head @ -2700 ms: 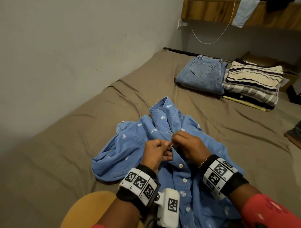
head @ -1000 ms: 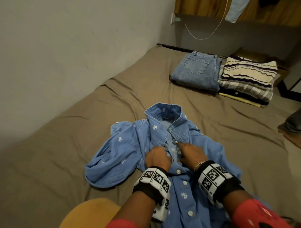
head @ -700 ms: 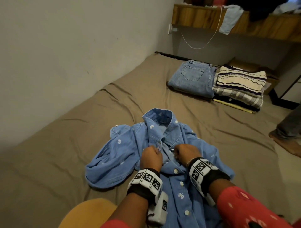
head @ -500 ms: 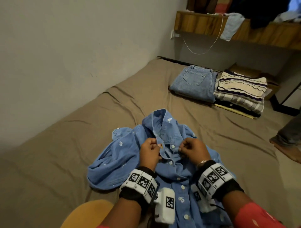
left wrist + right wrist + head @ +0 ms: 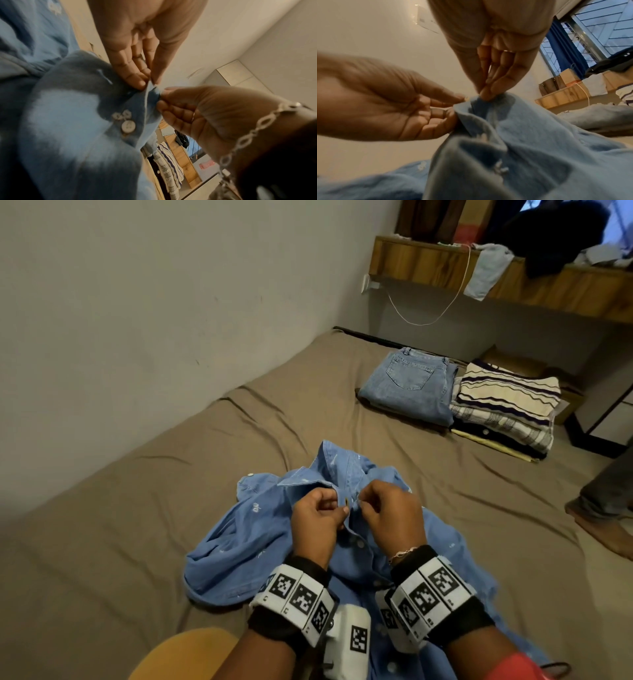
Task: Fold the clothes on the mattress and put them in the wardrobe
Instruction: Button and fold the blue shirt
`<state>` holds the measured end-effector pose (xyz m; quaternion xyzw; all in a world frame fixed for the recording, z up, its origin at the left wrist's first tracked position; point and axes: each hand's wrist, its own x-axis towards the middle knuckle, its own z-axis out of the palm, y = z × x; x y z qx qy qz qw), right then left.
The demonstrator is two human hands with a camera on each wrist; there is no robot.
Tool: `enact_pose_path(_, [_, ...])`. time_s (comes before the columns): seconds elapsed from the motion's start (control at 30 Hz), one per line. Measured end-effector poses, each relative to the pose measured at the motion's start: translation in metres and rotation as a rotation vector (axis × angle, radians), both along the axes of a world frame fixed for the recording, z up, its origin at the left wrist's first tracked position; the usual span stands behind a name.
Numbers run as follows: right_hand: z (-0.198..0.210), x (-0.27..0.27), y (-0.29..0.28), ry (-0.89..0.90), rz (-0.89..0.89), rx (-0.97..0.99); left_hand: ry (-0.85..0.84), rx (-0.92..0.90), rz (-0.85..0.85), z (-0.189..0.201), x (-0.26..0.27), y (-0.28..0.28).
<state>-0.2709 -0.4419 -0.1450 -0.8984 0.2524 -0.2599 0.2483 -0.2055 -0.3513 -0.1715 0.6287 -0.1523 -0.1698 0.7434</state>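
Both hands up over the chest of a light blue shirt (image 5: 239, 529), lifted a little off the brown mattress (image 5: 144, 508). Left hand (image 5: 317, 520) pinching one front edge between thumb and forefingers, other fingers curled in; right hand (image 5: 388, 515) pinching the facing edge the same way, fingertips of the two nearly touching near the collar. Rest of the shirt spread rumpled on the mattress, one sleeve bunched to the left, lower buttons (image 5: 128, 126) done up (a white one plain in the left wrist view). In the right wrist view, right fingertips (image 5: 485, 94) closed on a fold of cloth, left fingers (image 5: 443, 121) tucked behind the opposite edge.

Farther up the mattress, well apart from the shirt: folded jeans (image 5: 409, 386), pocket up, and just beside them to the right a stack of folded striped tops (image 5: 503, 409). Beyond those, a wooden shelf (image 5: 445, 265) on the far wall, heaped with dark clothes, a pale cloth (image 5: 486, 273) hanging over its edge and a white cable (image 5: 442, 309) looping down beneath. Plain wall along the left. A bare foot (image 5: 606, 529) of another person at the right edge. A yellow rounded surface (image 5: 178, 655) at the bottom, under the left forearm, partly hidden.
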Motion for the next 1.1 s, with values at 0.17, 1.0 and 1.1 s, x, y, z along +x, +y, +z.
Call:
enact_pose_path(0.17, [-0.008, 0.005, 0.009, -0.003, 0.004, -0.137, -0.084, 0.063, 0.001, 0.0, -0.005, -0.003])
enact_pose_path(1.0, [-0.008, 0.0, -0.017, -0.069, 0.307, 0.19, -0.028, 0.062, -0.152, 0.002, -0.001, 0.001])
enact_pose_path(1.1, [-0.004, 0.001, -0.025, -0.016, 0.418, 0.093, 0.01, 0.041, -0.166, 0.004, 0.003, 0.003])
